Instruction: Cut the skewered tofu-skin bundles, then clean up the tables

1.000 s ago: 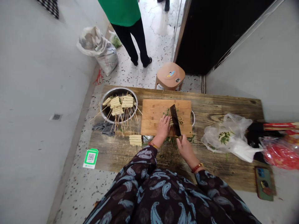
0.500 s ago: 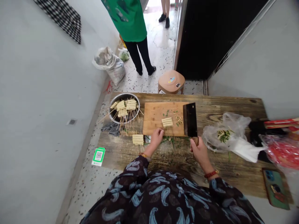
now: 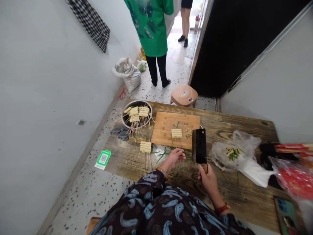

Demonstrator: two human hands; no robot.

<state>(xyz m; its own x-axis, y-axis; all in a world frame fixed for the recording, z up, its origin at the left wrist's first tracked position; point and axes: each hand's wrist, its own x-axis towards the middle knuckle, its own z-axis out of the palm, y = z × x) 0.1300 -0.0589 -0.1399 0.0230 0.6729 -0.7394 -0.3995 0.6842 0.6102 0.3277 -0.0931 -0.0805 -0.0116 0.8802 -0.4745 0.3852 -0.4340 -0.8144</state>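
My right hand (image 3: 207, 176) grips the handle of a dark, broad-bladed cleaver (image 3: 199, 146), its blade over the right edge of the wooden cutting board (image 3: 161, 129). At the board's front edge, my left hand (image 3: 175, 157) has its fingers curled around the sticks of a skewer of pale rolls (image 3: 176, 133); the stick ends are hidden by the hand. The rolls lie side by side on the board. Beside them are thin strips of trimmings (image 3: 188, 132) and green bits. Another skewer of rolls (image 3: 146, 147) lies on the table left of my left hand.
A metal bowl (image 3: 123, 121) of several skewers stands at the back left, sticks jutting out. Right of the cleaver lies a plastic bag (image 3: 220, 153) with greens and strips. A phone (image 3: 286, 209) rests at right. Beyond the table are a stool (image 3: 184, 94) and a person in green (image 3: 154, 36).
My left hand has moved right, onto the skewer's sticks, and the rolls sit straighter. The cleaver has come down toward me, away from the board's back edge. The view has shifted.
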